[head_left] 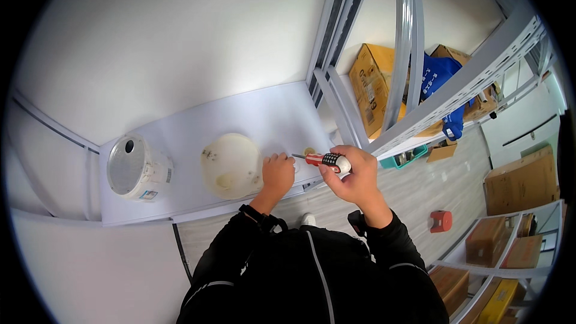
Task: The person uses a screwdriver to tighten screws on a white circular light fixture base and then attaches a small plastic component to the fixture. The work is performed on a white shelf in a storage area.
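The screwdriver (324, 159) lies nearly level over the white shelf (198, 126), its red handle clamped in the right hand (354, 174) and its shaft pointing left toward the left hand (278, 171), whose fingers pinch closed at the tip beside the round cream lid (231, 165).

The screwdriver (327, 159) has a glossy red plastic handle with a black ribbed grip band and a thin bright metal shaft. The round lid (231, 164) looks like smooth cream plastic, faintly stained. The cooker (135, 168) has a white plastic body and a dull metal top. The shelf (252, 114) is a smooth matt white board. The uprights (408, 42) are grey painted metal with a soft sheen. The boxes (369, 81) are matt brown cardboard. The bag (441, 81) is blue cloth. The sleeves (240, 252) are black matt fabric. The floor (408, 186) looks like pale wood-grain planks.
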`<state>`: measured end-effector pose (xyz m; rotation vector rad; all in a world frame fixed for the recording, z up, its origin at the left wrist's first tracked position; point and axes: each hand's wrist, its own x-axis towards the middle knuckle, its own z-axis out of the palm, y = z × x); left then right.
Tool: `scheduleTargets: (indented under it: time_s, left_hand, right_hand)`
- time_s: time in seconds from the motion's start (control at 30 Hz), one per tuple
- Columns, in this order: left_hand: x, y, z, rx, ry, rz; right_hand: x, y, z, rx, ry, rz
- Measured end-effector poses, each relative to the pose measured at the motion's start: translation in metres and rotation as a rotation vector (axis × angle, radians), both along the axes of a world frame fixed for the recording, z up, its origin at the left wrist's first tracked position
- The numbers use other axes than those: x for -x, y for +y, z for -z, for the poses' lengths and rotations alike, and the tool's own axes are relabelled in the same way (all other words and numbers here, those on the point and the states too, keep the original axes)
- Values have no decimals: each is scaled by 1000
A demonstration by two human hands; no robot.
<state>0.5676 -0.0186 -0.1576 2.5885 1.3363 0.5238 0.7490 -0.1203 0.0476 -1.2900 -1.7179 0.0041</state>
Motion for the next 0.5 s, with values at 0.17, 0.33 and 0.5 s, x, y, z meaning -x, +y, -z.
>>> scheduleTargets:
  time_s: [0.17, 0.33, 0.5]
  left_hand:
    - [-20, -1, 29, -93, 131, -142]
    - [-26, -4, 29, -90, 117, -187]
    - [-24, -3, 30, -72, 157, -206]
  right_hand:
    - [-22, 0, 0, -28, -46, -102]
    - [-30, 4, -1, -62, -37, -142]
    - [-29, 11, 2, -62, -5, -176]
